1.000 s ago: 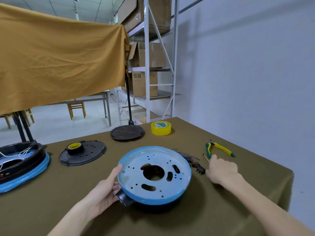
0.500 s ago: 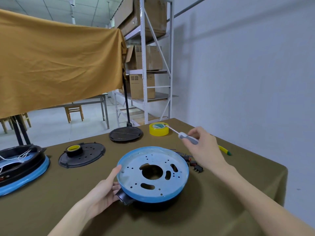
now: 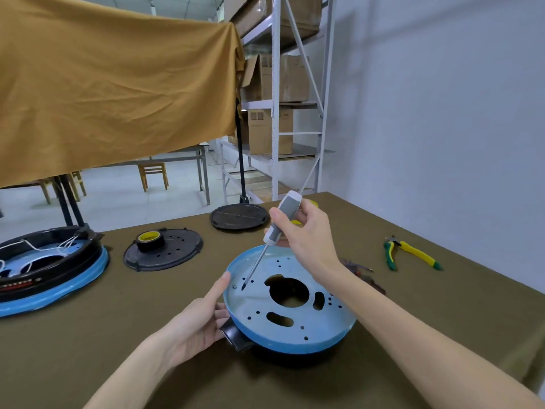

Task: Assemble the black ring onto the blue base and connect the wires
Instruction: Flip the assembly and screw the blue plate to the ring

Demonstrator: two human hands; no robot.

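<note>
The blue base lies in front of me on the olive table, its perforated plate facing up, with the black ring showing under its near-left rim. My left hand rests against that left rim, thumb on the blue edge. My right hand grips a grey-and-white screwdriver held point down, its tip at a small hole on the plate's left side. Dark wires lie just right of the base, partly hidden by my right forearm.
Green-and-yellow pliers lie at the right. A black disc with a tape roll and a round black stand foot sit farther back. A second blue-and-black wired unit occupies the far left. The table's right edge is close.
My right hand picked the screwdriver up from the table by the pliers, carried it left, and now points its tip down onto the blue plate. The left hand stayed on the rim.
</note>
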